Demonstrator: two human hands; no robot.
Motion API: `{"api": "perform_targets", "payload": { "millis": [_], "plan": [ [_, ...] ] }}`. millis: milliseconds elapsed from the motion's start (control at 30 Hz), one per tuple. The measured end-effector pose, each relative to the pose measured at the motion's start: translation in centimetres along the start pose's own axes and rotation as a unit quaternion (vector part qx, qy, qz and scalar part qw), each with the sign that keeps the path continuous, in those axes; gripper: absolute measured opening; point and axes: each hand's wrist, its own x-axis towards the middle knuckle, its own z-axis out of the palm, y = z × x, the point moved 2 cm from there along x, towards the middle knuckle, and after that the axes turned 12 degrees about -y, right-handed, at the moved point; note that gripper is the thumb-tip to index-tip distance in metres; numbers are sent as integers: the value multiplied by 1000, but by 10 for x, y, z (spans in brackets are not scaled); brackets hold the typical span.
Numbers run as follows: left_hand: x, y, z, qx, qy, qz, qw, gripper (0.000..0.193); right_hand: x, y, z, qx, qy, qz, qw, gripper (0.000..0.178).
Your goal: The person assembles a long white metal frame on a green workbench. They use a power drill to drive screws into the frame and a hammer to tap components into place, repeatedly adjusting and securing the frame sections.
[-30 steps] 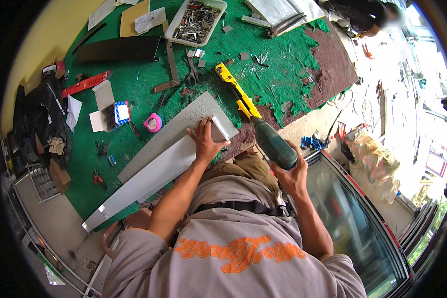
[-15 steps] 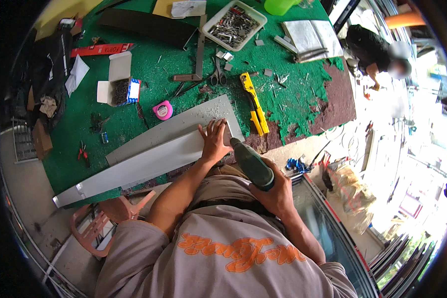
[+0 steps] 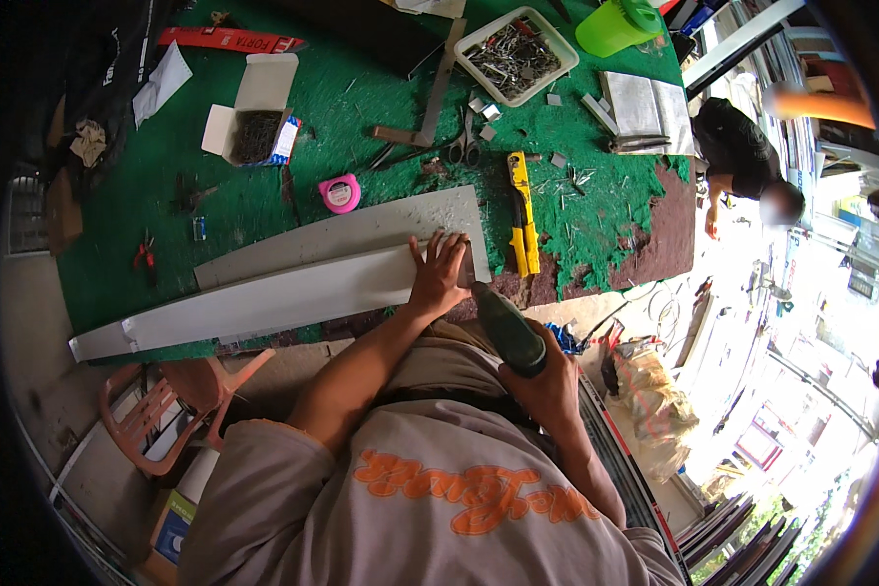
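Observation:
A long white channel-like strip (image 3: 273,298) lies along the near edge of the table, over a flat grey panel (image 3: 361,227) with shavings on it. My left hand (image 3: 439,278) rests with spread fingers across the strip's right end. My right hand (image 3: 549,386) is closed around a dark green power tool (image 3: 510,332), which looks like a drill. The tool's front end points at the right end of the strip, close to my left fingers. Its tip is too small to make out, so I cannot tell whether it touches.
On the green-covered table lie a yellow hand tool (image 3: 523,215), a pink tape measure (image 3: 339,193), an open box of screws (image 3: 256,137), scissors (image 3: 465,146), a metal square (image 3: 439,88) and a tub of small metal parts (image 3: 516,57). Another person (image 3: 742,146) bends down at the right.
The whole view has shifted and turned a little. My hands, the drill and the strip keep nearly the same places relative to one another. The other person at the right has shifted posture.

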Motion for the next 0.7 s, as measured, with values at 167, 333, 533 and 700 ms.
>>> {"api": "perform_targets", "payload": {
  "millis": [167,333,533,700],
  "plan": [
    [0,0,0,-4,-4,-2,1000,106,0,-2,4,15,9,-14,1000,69],
    [0,1,-3,-15,-21,-4,1000,107,2,-3,5,-4,-4,4,1000,69],
    [0,1,-4,2,-38,-11,999,107,2,-3,4,-9,-6,11,1000,71],
    [0,1,-5,1,-37,-12,999,106,3,-3,4,-11,-5,4,1000,73]
  ]
}}
